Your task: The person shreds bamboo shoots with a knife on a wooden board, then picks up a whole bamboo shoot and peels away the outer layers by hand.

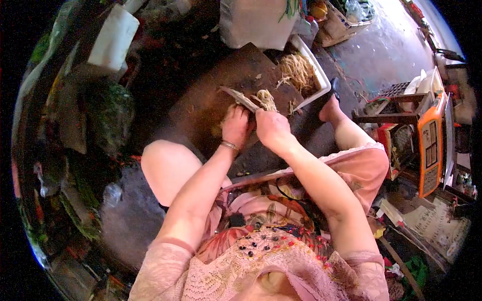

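Observation:
My left hand, with a bracelet at the wrist, is closed over pale stringy pieces on a brown board. My right hand is closed around the near end of a knife, whose blade points up and to the left, just beyond my left fingers. A small pile of pale strands lies on the board right beyond my right hand. The two hands are close together. What lies under my left palm is hidden.
A white tray with more pale strands stands right of the board. Beyond it are a white box and a basket of produce. An orange-framed object and wooden stool stand at the right.

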{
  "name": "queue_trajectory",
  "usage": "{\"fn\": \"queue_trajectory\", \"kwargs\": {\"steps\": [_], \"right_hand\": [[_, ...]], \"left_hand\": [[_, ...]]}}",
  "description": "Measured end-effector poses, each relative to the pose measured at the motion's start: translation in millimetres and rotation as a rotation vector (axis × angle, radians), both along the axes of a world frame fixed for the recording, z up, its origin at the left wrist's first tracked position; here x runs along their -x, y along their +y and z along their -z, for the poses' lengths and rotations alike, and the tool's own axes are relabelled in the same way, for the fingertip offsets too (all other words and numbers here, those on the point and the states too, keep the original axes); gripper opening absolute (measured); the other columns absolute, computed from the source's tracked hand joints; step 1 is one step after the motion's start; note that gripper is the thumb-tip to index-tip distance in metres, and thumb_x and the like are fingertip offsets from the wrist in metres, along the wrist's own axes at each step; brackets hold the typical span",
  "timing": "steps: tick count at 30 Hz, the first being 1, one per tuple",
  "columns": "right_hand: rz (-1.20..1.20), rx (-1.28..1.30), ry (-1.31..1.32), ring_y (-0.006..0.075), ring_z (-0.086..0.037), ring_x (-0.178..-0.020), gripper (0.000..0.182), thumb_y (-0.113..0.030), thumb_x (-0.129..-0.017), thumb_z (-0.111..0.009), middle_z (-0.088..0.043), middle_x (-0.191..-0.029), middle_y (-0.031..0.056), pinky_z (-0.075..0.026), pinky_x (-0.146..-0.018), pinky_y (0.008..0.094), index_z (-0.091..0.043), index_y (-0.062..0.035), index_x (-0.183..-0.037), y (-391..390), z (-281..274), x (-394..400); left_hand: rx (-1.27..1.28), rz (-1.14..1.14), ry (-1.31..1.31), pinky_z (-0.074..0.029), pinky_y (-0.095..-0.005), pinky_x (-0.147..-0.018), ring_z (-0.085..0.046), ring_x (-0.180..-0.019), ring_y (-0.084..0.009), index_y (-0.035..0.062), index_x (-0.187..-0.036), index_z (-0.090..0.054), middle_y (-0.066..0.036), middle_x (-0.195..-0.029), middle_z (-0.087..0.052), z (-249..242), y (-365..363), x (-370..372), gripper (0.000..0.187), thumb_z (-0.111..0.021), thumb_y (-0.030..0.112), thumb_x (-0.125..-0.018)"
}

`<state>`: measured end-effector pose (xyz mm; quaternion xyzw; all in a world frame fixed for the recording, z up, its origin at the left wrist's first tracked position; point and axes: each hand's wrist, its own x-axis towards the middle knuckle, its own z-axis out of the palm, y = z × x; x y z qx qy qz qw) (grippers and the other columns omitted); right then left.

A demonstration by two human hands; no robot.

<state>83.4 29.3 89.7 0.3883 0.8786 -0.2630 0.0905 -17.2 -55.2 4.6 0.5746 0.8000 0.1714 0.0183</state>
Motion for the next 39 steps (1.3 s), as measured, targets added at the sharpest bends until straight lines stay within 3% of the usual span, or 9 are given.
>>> {"fn": "queue_trajectory", "kwargs": {"steps": [2, 5, 12, 18, 21, 23, 27, 30, 39], "right_hand": [[0.031, -0.015, 0.049, 0.0396, -0.06, -0.079, 0.013, -0.007, -0.079, -0.046, -0.061, -0.079, 0.0226, -0.048, -0.069, 0.0461, -0.055, 0.0004, -0.086, 1, 8, -7], [0.096, -0.081, 0.174, 0.0404, -0.059, -0.077, 0.017, -0.011, -0.08, -0.047, -0.06, -0.077, 0.0234, -0.047, -0.069, 0.048, -0.055, 0.0014, -0.089, 5, 13, -28], [-0.06, 0.041, -0.068, 0.0429, -0.058, -0.075, 0.016, -0.008, -0.079, -0.045, -0.059, -0.073, 0.0258, -0.046, -0.068, 0.0502, -0.053, 0.003, -0.088, -7, -33, -65], [-0.026, 0.023, -0.087, 0.0376, -0.063, -0.081, 0.018, -0.006, -0.081, -0.045, -0.064, -0.084, 0.0207, -0.051, -0.071, 0.0439, -0.058, 0.0017, -0.09, 0, -4, -17], [-0.032, -0.003, 0.01, 0.0386, -0.061, -0.081, 0.016, -0.005, -0.079, -0.043, -0.061, -0.08, 0.0235, -0.049, -0.07, 0.0458, -0.057, 0.0013, -0.086, -1, -3, 12], [0.018, -0.019, 0.057, 0.0389, -0.061, -0.081, 0.015, -0.005, -0.079, -0.044, -0.061, -0.081, 0.0235, -0.049, -0.07, 0.046, -0.058, 0.0008, -0.084, -1, 3, 11], [-0.002, -0.024, 0.124, 0.0406, -0.06, -0.08, 0.014, -0.005, -0.075, -0.047, -0.061, -0.08, 0.0239, -0.048, -0.072, 0.0461, -0.058, 0.0017, -0.082, 16, 8, 5], [-0.045, -0.025, 0.021, 0.036, -0.062, -0.083, 0.019, -0.007, -0.078, -0.047, -0.063, -0.085, 0.0211, -0.051, -0.072, 0.0434, -0.063, -0.001, -0.085, 19, 3, 10], [-0.056, -0.025, 0.069, 0.0356, -0.062, -0.084, 0.017, -0.008, -0.077, -0.048, -0.063, -0.084, 0.0205, -0.051, -0.073, 0.0428, -0.063, -0.0012, -0.082, 23, 2, 6]], "left_hand": [[0.13, -0.014, -0.064, -0.042, -0.0407, -0.088, -0.046, -0.108, -0.0331, 0.004, -0.104, -0.055, -0.014, -0.112, -0.05, 1, -1, 1, 0.035, -0.061, 0.021, -0.074], [0.036, -0.053, -0.078, -0.043, -0.0405, -0.088, -0.046, -0.108, -0.0327, 0.0035, -0.105, -0.055, -0.014, -0.113, -0.05, -4, -2, -4, 0.036, -0.061, 0.02, -0.074], [-0.106, -0.001, -0.021, -0.042, -0.0391, -0.089, -0.046, -0.11, -0.0311, 0.0025, -0.11, -0.053, -0.014, -0.116, -0.049, 7, -3, -2, 0.038, -0.058, 0.02, -0.076], [0.081, -0.104, 0.056, -0.043, -0.0381, -0.088, -0.045, -0.111, -0.0301, 0.0058, -0.107, -0.054, -0.01, -0.114, -0.05, 2, 0, -5, 0.035, -0.058, 0.017, -0.075], [0.003, -0.062, -0.034, -0.044, -0.039, -0.085, -0.047, -0.107, -0.0312, 0.0063, -0.102, -0.054, -0.01, -0.108, -0.05, -1, -2, -1, 0.03, -0.058, 0.017, -0.074], [-0.002, -0.031, -0.217, -0.046, -0.0411, -0.081, -0.048, -0.105, -0.0331, 0.0048, -0.108, -0.054, -0.014, -0.114, -0.05, -8, -4, -1, 0.028, -0.047, 0.008, -0.081], [-0.094, 0.04, -0.165, -0.045, -0.0428, -0.079, -0.047, -0.099, -0.0356, 0.0032, -0.1, -0.052, -0.015, -0.104, -0.049, -12, -3, -1, 0.031, -0.062, 0.011, -0.071], [-0.094, 0.008, -0.176, -0.044, -0.0433, -0.079, -0.046, -0.097, -0.0361, 0.003, -0.095, -0.051, -0.015, -0.101, -0.047, -11, -2, -1, 0.034, -0.067, 0.014, -0.067], [-0.066, 0.01, -0.148, -0.043, -0.0426, -0.08, -0.046, -0.095, -0.0359, 0.0019, -0.092, -0.05, -0.016, -0.098, -0.046, -9, -1, -1, 0.033, -0.066, 0.019, -0.068]]}}
